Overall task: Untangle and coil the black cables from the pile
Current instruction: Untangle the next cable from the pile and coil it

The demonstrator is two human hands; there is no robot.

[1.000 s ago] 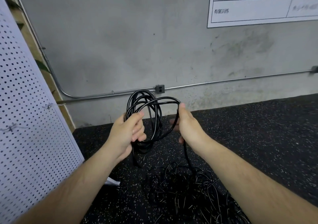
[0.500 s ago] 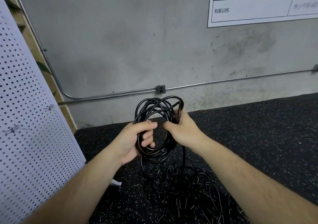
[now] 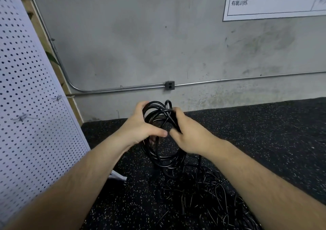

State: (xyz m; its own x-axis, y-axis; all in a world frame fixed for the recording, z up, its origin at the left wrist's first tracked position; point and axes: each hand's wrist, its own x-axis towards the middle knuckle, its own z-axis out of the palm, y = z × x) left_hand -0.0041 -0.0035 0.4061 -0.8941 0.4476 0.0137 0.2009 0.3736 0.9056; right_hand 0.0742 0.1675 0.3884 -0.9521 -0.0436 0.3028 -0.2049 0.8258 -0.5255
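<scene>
A coil of black cable [image 3: 165, 156] hangs in front of me, its loops bunched between both hands. My left hand [image 3: 141, 125] grips the coil's left side, fingers curled over the top and thumb across the front. My right hand [image 3: 187, 134] grips the right side of the same coil, fingers wrapped round the strands. A strand runs from the coil down to a tangled pile of black cables [image 3: 202, 198] lying on the speckled black floor [image 3: 264, 141] below my right forearm.
A white pegboard panel [image 3: 31, 106] leans at the left, close to my left arm. A grey concrete wall with a metal conduit and a small outlet box [image 3: 169, 85] stands behind. A white chart [image 3: 273, 2] hangs at upper right. A white scrap [image 3: 118, 176] lies by the pegboard's foot.
My two hands have closed in on each other and the coil's loops have tightened into a smaller bundle. The coil now hangs lower in front of me.
</scene>
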